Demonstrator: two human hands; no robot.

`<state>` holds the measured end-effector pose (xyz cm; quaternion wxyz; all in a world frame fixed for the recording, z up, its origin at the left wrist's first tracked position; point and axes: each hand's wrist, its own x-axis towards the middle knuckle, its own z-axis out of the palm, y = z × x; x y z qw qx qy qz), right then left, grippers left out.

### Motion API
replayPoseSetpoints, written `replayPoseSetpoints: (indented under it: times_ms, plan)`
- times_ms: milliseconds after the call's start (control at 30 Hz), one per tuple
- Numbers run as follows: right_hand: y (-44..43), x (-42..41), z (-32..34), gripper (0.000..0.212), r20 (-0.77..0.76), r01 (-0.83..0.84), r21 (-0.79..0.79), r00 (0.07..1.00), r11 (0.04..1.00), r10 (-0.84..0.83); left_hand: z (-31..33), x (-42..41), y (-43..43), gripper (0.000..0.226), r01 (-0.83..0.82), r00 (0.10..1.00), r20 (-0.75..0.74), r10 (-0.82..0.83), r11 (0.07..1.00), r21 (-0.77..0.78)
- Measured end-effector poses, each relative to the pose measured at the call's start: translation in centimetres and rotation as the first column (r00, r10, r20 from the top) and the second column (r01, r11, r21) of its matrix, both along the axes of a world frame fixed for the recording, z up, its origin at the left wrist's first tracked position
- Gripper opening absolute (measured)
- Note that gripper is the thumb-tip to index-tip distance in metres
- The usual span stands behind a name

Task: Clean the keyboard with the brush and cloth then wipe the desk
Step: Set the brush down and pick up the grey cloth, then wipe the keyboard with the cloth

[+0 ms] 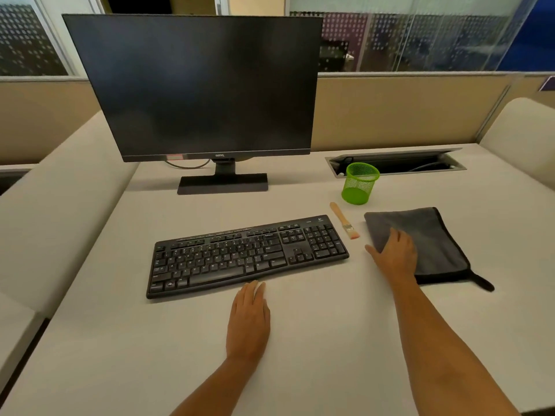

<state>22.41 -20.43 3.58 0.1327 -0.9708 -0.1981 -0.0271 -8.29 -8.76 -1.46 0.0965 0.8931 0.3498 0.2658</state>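
Note:
A black keyboard (246,255) lies across the middle of the pale desk (300,355). To its right lies a small wooden-handled brush (344,220), bristles toward me. Further right is a folded dark grey cloth (432,235) with black edging. My right hand (396,256) rests flat on the cloth's near left corner, fingers straight. My left hand (249,316) lies flat on the desk, its fingertips at the keyboard's front edge.
A dark monitor (195,85) on its stand occupies the back of the desk. A green mesh cup (359,183) stands behind the brush. An open cable tray (396,165) is set in the desk at back right. Beige partitions enclose the desk.

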Motion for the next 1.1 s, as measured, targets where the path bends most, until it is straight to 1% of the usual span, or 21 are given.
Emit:
replayPoseSetpoints:
  times_ms: [33,100,200,267,367,433,467,533,633,700,767,800,833,867,900,933,967,1000,1033,1067,1100]
  plan:
    - [-0.3,0.0,-0.3,0.083,-0.018,0.007,-0.014,1.000,1.000,-0.007,0.0,0.0,0.0,0.030,-0.001,1.000,-0.003,0.001,1.000,0.010]
    - [-0.9,0.0,-0.8,0.083,-0.042,0.010,-0.030,0.999,1.000,-0.011,0.2,0.0,-0.1,0.040,-0.006,1.000,-0.011,0.006,1.000,0.005]
    - [-1.1,0.2,-0.9,0.076,-0.049,0.002,-0.057,0.999,0.998,-0.005,0.4,0.0,-0.3,0.045,-0.013,1.000,-0.001,0.013,1.000,-0.014]
    - [-1.1,0.3,-0.9,0.065,-0.025,-0.002,-0.086,1.000,0.996,0.000,0.4,0.1,-0.3,0.046,-0.020,1.000,-0.002,0.020,1.000,-0.015]
    - [-1.2,0.5,-0.5,0.038,0.057,-0.019,-0.113,0.998,0.993,0.026,0.9,0.4,-0.5,0.045,-0.036,0.999,0.001,0.036,0.999,-0.015]
    - [-1.2,0.6,0.5,0.029,0.048,0.010,-0.109,0.999,0.994,-0.005,1.1,0.5,-0.6,0.045,-0.040,0.999,0.002,0.040,0.999,-0.014]
    - [-1.3,0.6,1.3,0.029,0.036,0.032,-0.072,0.999,0.997,-0.029,1.2,0.6,-0.7,0.045,-0.042,0.999,0.002,0.042,0.999,-0.026]
    - [-1.2,0.6,3.1,0.030,0.006,0.089,0.097,0.996,0.991,-0.090,1.4,0.8,-0.7,0.046,-0.047,0.999,0.020,0.048,0.996,-0.074]
    - [-1.1,-0.7,7.7,0.032,0.010,0.144,0.344,0.988,0.928,-0.157,2.1,1.8,-0.4,0.049,-0.049,0.993,0.095,0.065,0.985,-0.163]
    - [-1.3,-2.2,11.1,0.032,0.032,0.050,0.497,0.997,0.867,-0.076,3.3,2.8,-0.2,0.042,-0.018,0.984,0.170,0.054,0.978,-0.208]
    - [-1.5,-4.1,14.2,0.032,0.000,-0.059,0.630,0.997,0.774,0.076,5.0,3.9,0.0,0.032,0.006,0.963,0.260,0.071,0.958,-0.286]
    - [-1.4,-4.9,15.5,0.032,-0.039,-0.093,0.688,0.986,0.720,0.165,6.1,4.5,0.3,0.031,0.026,0.942,0.319,0.102,0.928,-0.373]
    - [-1.3,-5.7,16.5,0.032,-0.084,-0.114,0.741,0.962,0.662,0.259,7.4,5.1,0.5,0.033,0.063,0.913,0.380,0.146,0.871,-0.486]
    - [-0.9,-6.2,17.1,0.033,-0.132,-0.112,0.793,0.928,0.599,0.349,8.6,5.9,1.0,0.036,0.114,0.887,0.414,0.205,0.771,-0.626]
    - [-0.3,-6.7,17.4,0.033,-0.188,-0.086,0.839,0.880,0.538,0.435,10.2,6.6,1.4,0.042,0.187,0.859,0.438,0.264,0.635,-0.750]
    - [0.5,-7.1,17.4,0.032,-0.240,-0.044,0.877,0.823,0.479,0.515,11.8,7.3,1.9,0.048,0.282,0.827,0.461,0.322,0.471,-0.836]
    - [1.3,-7.4,17.0,0.030,-0.288,0.013,0.904,0.759,0.428,0.584,13.2,7.8,2.4,0.053,0.393,0.788,0.492,0.369,0.314,-0.864]
    - [2.1,-7.6,16.4,0.029,-0.322,0.075,0.921,0.696,0.382,0.642,14.3,8.1,2.9,0.058,0.496,0.746,0.531,0.402,0.197,-0.846]
    - [3.0,-7.8,15.7,0.032,-0.343,0.137,0.931,0.641,0.337,0.686,15.3,8.1,3.4,0.062,0.569,0.709,0.567,0.419,0.134,-0.811]
    - [3.8,-7.9,14.9,0.034,-0.353,0.184,0.934,0.604,0.306,0.714,16.0,7.9,4.0,0.065,0.605,0.692,0.590,0.415,0.113,-0.788]
    - [4.4,-8.0,14.1,0.036,-0.358,0.199,0.933,0.593,0.300,0.721,16.6,7.6,4.4,0.066,0.620,0.688,0.603,0.403,0.105,-0.778]
